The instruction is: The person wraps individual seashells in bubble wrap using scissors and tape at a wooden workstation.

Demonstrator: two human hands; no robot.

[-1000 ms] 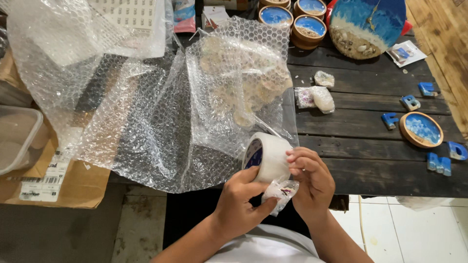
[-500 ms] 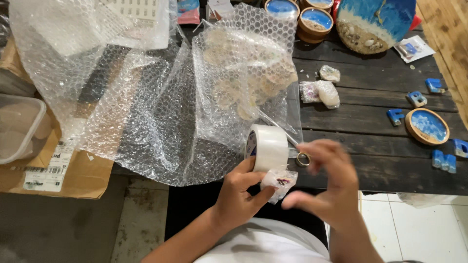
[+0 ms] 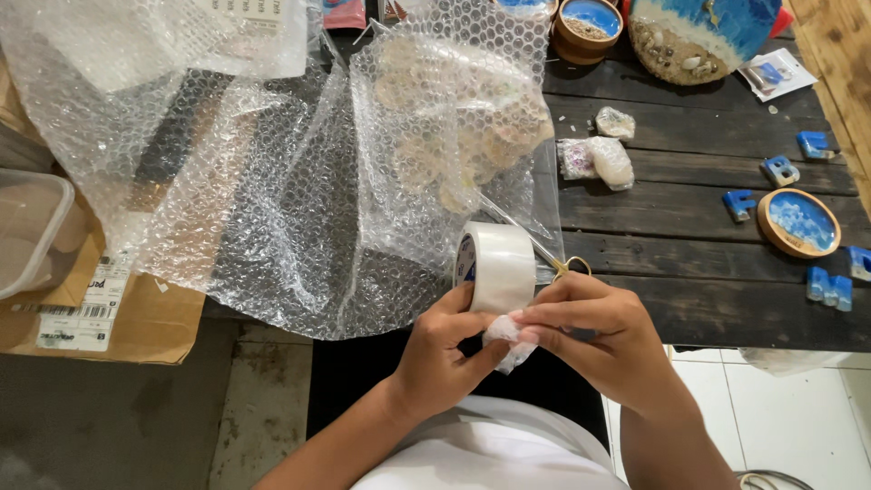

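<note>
Head view looks down on a dark plank table (image 3: 689,218) spread with a big rumpled sheet of bubble wrap (image 3: 299,209), part of it folded around pale, round-edged pieces that show only dimly through the plastic. At the table's left edge lies a flat cardboard box (image 3: 91,308) with a clear plastic tub (image 3: 27,231) on it. Toward the far right sit a round blue-and-sand resin piece (image 3: 699,36), a small wooden-rimmed blue coaster (image 3: 800,220), scattered blue letter shapes (image 3: 778,171) and two small wrapped bundles (image 3: 599,159). Near the table's front edge, the left hand (image 3: 445,354) grips a roll of clear tape (image 3: 497,266) from below, fingers curled around its side. The right hand (image 3: 594,331) meets it, fingertips pinched shut on a small wad of crumpled tape (image 3: 508,338) just under the roll. A gold-coloured ring, maybe a scissor handle, peeks out behind the right hand.
</note>
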